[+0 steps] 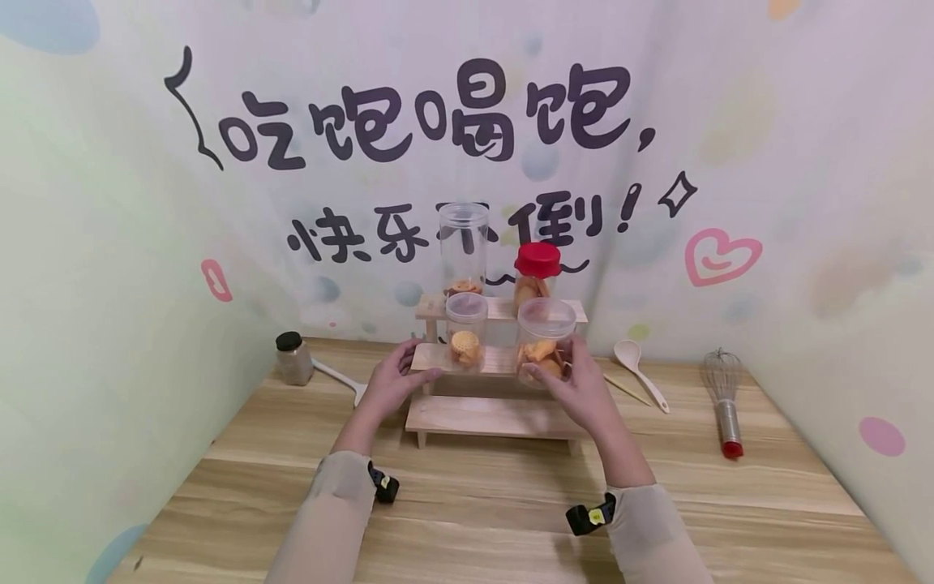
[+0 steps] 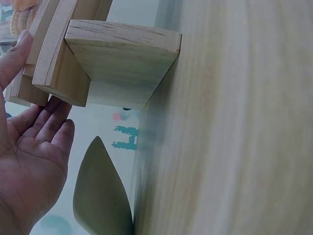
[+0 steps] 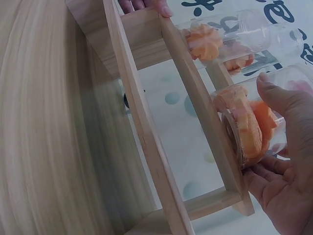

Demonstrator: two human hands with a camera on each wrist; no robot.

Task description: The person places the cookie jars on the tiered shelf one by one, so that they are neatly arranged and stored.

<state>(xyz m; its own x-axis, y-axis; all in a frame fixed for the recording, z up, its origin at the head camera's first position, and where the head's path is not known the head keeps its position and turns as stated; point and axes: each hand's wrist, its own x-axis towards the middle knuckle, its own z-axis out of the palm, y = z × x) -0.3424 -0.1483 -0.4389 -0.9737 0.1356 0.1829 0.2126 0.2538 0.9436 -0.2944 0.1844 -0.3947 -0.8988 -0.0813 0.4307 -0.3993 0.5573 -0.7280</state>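
A stepped wooden display stand (image 1: pixel 503 415) holds several clear jars. My right hand (image 1: pixel 584 388) grips a wide clear jar (image 1: pixel 547 324) of cookies on the middle step, thumb in front and fingers around its far side. In the right wrist view, this jar's cookies (image 3: pixel 249 127) show close to its base, by the step's edge. My left hand (image 1: pixel 392 380) holds the left end of the middle step. In the left wrist view, its fingers (image 2: pixel 51 120) lie beneath the board, the thumb over it. Beside the wide jar stands a smaller clear jar (image 1: pixel 466 324) with cookies.
On the top step are a tall clear jar (image 1: pixel 463 243) and a red-lidded jar (image 1: pixel 537 264). A black-lidded jar (image 1: pixel 295 361) and a white utensil (image 1: pixel 336 373) lie left. To the right are a white spoon (image 1: pixel 642 377), a thin stick (image 1: pixel 626 389) and a whisk (image 1: pixel 725 401).
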